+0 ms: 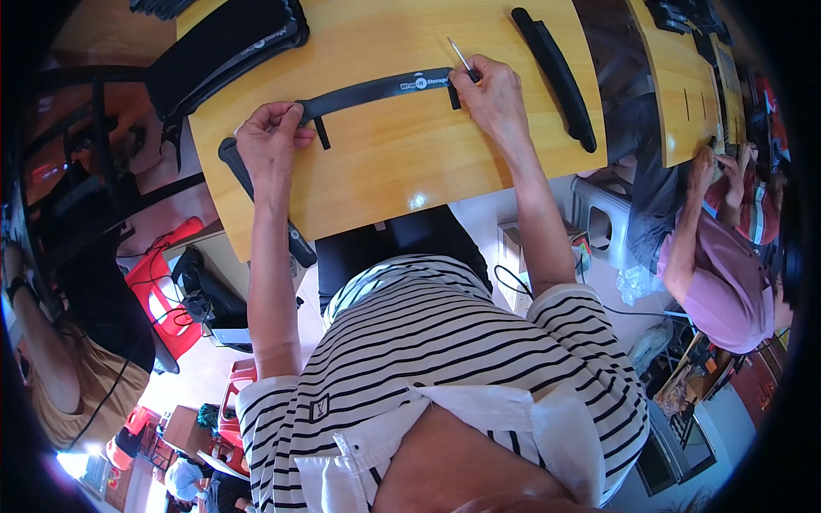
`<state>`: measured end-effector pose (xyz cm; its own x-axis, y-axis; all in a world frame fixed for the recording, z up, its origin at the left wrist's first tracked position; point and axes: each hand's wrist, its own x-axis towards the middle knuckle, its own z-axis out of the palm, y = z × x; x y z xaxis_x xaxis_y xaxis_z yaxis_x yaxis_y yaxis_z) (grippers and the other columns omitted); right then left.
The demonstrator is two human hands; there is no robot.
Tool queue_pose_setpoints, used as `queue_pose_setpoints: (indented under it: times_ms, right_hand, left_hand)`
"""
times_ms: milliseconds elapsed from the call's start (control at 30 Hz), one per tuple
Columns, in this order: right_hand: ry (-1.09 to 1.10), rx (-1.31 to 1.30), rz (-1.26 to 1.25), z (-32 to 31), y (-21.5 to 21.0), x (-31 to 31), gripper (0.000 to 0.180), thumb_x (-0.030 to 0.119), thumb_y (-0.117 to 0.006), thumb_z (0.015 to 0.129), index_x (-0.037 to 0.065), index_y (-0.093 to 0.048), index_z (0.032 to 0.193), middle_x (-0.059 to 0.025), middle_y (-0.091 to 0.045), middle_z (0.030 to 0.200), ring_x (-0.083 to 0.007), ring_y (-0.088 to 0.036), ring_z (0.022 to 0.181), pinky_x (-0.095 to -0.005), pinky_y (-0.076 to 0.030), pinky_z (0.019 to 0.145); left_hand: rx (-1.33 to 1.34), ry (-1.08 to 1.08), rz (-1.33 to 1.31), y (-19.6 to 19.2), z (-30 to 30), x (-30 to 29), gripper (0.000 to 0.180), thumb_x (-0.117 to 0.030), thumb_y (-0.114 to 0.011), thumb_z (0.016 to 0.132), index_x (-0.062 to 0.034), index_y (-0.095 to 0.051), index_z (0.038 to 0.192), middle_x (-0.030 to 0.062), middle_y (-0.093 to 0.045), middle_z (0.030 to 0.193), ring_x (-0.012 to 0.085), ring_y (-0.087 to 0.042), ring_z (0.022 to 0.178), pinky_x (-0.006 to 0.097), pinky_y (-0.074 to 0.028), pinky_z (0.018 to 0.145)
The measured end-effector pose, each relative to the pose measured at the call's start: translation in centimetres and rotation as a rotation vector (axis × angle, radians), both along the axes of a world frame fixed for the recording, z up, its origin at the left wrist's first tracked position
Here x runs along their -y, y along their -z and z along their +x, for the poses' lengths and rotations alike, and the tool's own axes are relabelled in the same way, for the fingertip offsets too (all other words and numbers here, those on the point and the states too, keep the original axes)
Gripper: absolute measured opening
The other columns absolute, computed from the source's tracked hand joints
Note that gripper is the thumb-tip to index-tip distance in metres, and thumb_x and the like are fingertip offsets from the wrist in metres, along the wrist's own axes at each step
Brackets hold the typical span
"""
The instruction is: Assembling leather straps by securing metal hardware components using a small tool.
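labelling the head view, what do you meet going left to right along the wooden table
stack of black straps → left hand → long black strap → right hand with a thin tool → single black strap → wooden table edge

You are working in bright, even light that is falling from above. A small glare spot is shining on the varnished wooden table (416, 200) near its front edge, and your arms are casting only faint shadows. A window-like patch is blowing out white at the lower left. The fisheye is bending the table's edges, and black vignetting is closing in around the rim. The centre is staying sharp.
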<state>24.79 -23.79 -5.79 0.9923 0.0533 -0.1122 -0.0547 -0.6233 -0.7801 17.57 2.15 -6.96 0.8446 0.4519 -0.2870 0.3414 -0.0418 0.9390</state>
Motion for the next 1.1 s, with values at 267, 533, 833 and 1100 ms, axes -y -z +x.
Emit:
queue_pose_setpoints:
  times_ms: [267, 533, 833, 1100]
  right_hand:
    - [0.0, -0.003, -0.02, 0.2, 0.5, 0.0, 0.02, 0.017, -0.061, 0.075, -0.003, -0.06, 0.072, -0.0157, -0.057, 0.058, -0.0268, -0.059, 0.056, -0.0365, -0.045, 0.057]
    - [0.023, -0.013, -0.007, 0.4, 0.4, 0.3, 0.019, 0.017, -0.06, 0.074, -0.002, -0.059, 0.071, -0.0151, -0.056, 0.057, -0.0267, -0.058, 0.055, -0.0361, -0.045, 0.056]
    - [0.009, 0.019, 0.017, 0.5, 1.0, 0.4, 0.02, 0.017, -0.062, 0.073, -0.003, -0.058, 0.07, -0.0161, -0.057, 0.057, -0.0275, -0.058, 0.055, -0.0362, -0.045, 0.056]
    - [0.008, 0.037, 0.033, 0.7, 1.2, 0.6, 0.02, 0.017, -0.063, 0.072, -0.003, -0.059, 0.069, -0.0176, -0.058, 0.059, -0.0296, -0.06, 0.057, -0.0373, -0.046, 0.056]
  left_hand:
    - [0.011, -0.008, 0.035, -0.5, 0.0, 0.4, 0.014, -0.007, -0.063, 0.08, 0.0058, -0.062, 0.086, 0.0083, -0.062, 0.069, 0.0119, -0.061, 0.054, 0.019, -0.049, 0.05]
    - [0.003, -0.018, 0.08, -0.8, 0.1, 1.1, 0.014, -0.007, -0.062, 0.08, 0.0058, -0.061, 0.085, 0.0081, -0.062, 0.068, 0.0112, -0.061, 0.053, 0.019, -0.048, 0.05]
    - [-0.01, 0.003, 0.191, -1.2, 0.0, 1.4, 0.014, -0.009, -0.062, 0.082, 0.0032, -0.061, 0.087, 0.005, -0.06, 0.069, 0.0088, -0.058, 0.053, 0.019, -0.046, 0.05]
    - [0.059, -0.024, 0.263, -0.9, 0.1, 1.8, 0.011, -0.007, -0.062, 0.08, 0.004, -0.061, 0.084, 0.0076, -0.062, 0.067, 0.0106, -0.059, 0.05, 0.021, -0.048, 0.047]
